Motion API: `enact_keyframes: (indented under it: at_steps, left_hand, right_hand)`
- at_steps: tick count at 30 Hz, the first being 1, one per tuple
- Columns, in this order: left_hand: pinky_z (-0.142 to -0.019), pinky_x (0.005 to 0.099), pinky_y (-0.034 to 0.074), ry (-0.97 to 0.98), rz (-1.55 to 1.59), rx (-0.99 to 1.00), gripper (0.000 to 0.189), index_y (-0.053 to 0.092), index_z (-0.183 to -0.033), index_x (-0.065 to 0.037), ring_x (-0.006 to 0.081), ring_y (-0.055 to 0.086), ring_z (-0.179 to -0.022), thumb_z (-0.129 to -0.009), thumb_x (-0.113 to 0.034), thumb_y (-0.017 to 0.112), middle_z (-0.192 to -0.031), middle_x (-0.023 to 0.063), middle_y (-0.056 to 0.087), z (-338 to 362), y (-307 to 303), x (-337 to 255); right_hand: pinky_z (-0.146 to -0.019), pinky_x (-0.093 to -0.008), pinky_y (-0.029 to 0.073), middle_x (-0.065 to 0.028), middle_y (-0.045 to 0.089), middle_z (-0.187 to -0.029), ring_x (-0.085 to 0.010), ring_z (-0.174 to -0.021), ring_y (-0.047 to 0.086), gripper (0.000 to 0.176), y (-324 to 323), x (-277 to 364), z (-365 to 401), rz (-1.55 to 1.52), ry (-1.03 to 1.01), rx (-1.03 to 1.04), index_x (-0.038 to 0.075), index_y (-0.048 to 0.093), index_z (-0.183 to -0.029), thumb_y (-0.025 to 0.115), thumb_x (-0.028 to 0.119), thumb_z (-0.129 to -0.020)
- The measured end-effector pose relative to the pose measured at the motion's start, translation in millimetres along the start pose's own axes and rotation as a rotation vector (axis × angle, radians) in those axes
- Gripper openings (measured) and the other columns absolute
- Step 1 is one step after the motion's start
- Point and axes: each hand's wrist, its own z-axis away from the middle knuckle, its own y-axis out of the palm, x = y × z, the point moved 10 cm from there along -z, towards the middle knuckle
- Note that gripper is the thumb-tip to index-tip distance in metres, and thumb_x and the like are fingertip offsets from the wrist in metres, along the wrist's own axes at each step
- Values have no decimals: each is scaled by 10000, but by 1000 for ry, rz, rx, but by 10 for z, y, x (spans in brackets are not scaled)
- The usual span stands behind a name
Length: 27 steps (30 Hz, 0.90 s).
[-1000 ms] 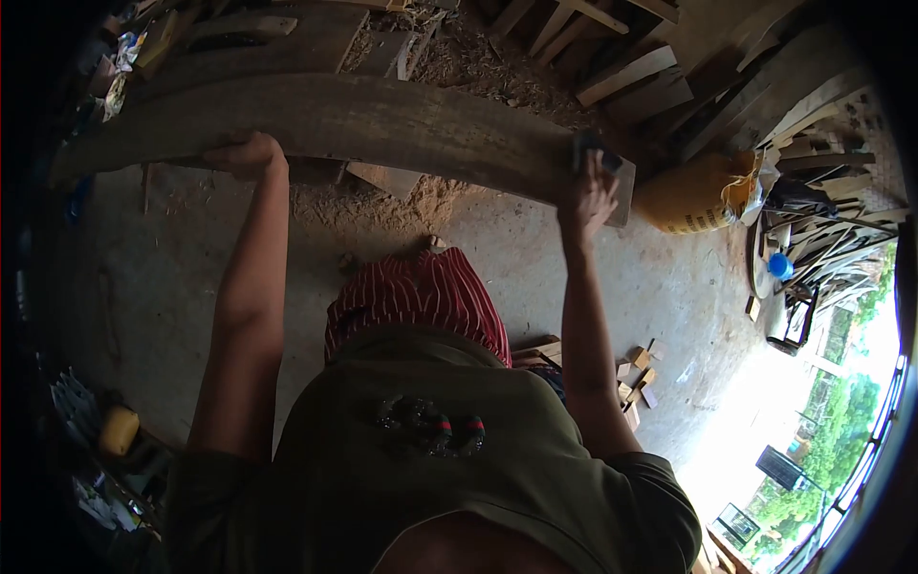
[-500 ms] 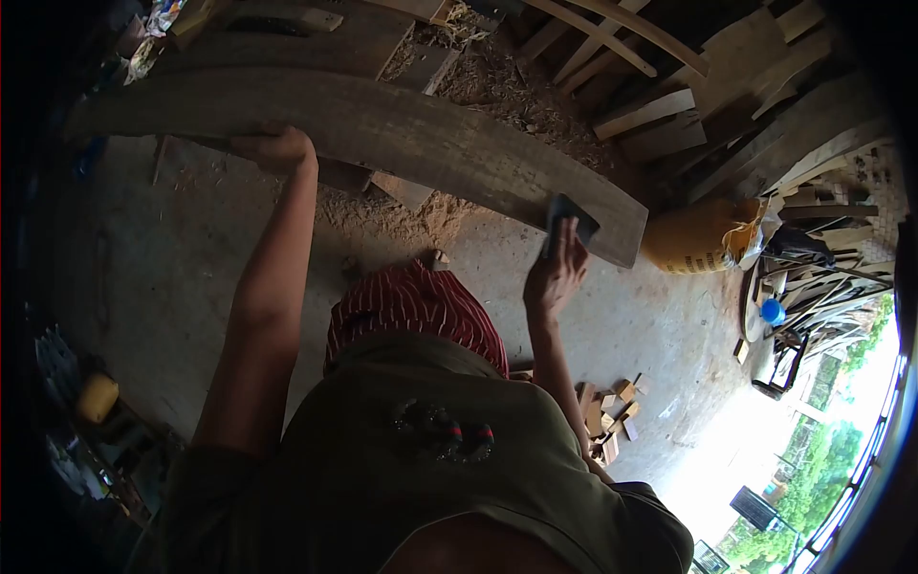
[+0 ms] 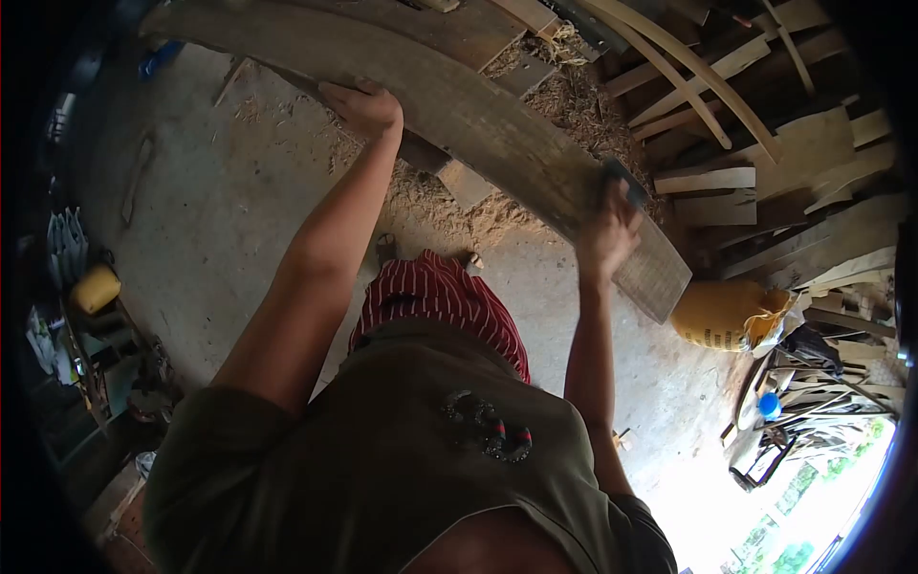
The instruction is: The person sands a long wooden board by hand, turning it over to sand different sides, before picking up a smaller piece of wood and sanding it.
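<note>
1. Left hand [image 3: 361, 103] fingers curled over near edge of curved plank [image 3: 478, 105].
2. Right hand [image 3: 607, 234] closed on dark block [image 3: 620, 182], pressed near plank's right end.
3. Bare floor [image 3: 191, 220] beneath (timber stack [image 3: 755, 143] crowds far edge).

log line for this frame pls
left hand: grips edge of long plank | right hand: holds dark block against plank near its end | floor: sawdust beneath plank
</note>
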Motion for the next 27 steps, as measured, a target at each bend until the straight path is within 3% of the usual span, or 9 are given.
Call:
enact_keyframes:
  at_steps: [4, 7, 9, 10, 12, 16, 19, 23, 27]
  left_hand:
    - [-1051, 575, 346, 41, 15, -74, 678, 204, -1502, 81, 401, 407, -1355, -990, -297, 435, -1523, 251, 326, -8, -10, 9]
    - [-1050, 565, 344, 45, -28, -95, 676, 227, -1495, 86, 393, 416, -1350, -984, -300, 444, -1522, 258, 328, 6, 0, 11]
    - [-1062, 543, 339, 73, -52, -142, 670, 237, -1494, 83, 391, 425, -1343, -984, -297, 450, -1516, 258, 341, 6, 1, 7]
    - [-1070, 533, 334, 92, -40, -152, 662, 244, -1493, 78, 390, 430, -1339, -985, -292, 452, -1513, 256, 349, 6, -7, -11]
    - [-1090, 510, 315, 68, 0, -150, 639, 251, -1494, 67, 384, 426, -1343, -992, -276, 447, -1511, 252, 354, 33, -47, -19]
    - [-1103, 512, 294, 66, -9, -213, 616, 250, -1497, 58, 379, 407, -1358, -1003, -263, 430, -1513, 249, 351, 44, -93, -36]
    - [-1117, 509, 270, 56, -17, -186, 602, 248, -1500, 51, 373, 388, -1370, -1010, -257, 413, -1516, 244, 350, 53, -72, -29]
    - [-1129, 505, 250, 68, 96, -166, 582, 252, -1503, 40, 378, 370, -1382, -1017, -248, 395, -1521, 236, 350, 52, -56, -25]
    - [-1152, 471, 242, 95, 219, -120, 554, 251, -1480, 89, 421, 344, -1386, -1028, -203, 382, -1501, 292, 344, 68, -92, -18]
  right_hand:
    - [-996, -525, 404, -92, 492, -1468, -309, -1305, 463, 602, -99, 191, -68, -128, -263, 101, 95, 409, -1471, 498, 57, -877]
    - [-1001, -425, 465, -94, 537, -1427, -315, -1221, 536, 512, -157, -720, 104, -56, -126, -14, 116, 509, -1416, 486, 67, -907]
    - [-989, -462, 468, -86, 556, -1414, -310, -1155, 574, 503, 73, -1333, 228, -54, -6, -22, 120, 533, -1402, 499, 77, -902]
    - [-955, -493, 471, -73, 564, -1410, -310, -1170, 559, 525, -75, -1094, 199, 65, 157, 99, 121, 538, -1402, 505, 65, -882]
    - [-912, -510, 467, -58, 535, -1444, -300, -1207, 523, 544, 86, -636, 49, -63, -6, 35, 120, 527, -1414, 519, 73, -872]
    - [-976, -493, 417, -31, 488, -1488, -252, -1241, 497, 571, 23, 1112, -443, -182, -336, 60, 96, 521, -1410, 591, 115, -844]
    - [-1007, -484, 392, -32, 489, -1486, -240, -1249, 490, 607, 148, 1712, -711, -307, -511, 130, 82, 523, -1400, 635, 81, -804]
    - [-1013, -453, 398, -50, 523, -1452, -243, -1223, 504, 667, 41, 1590, -651, -377, -725, 118, 59, 535, -1387, 697, -5, -743]
    - [-1024, -437, 405, -124, 545, -1419, -291, -1193, 521, 559, -11, 1239, -566, -611, -708, 2, -11, 562, -1343, 643, -24, -790]
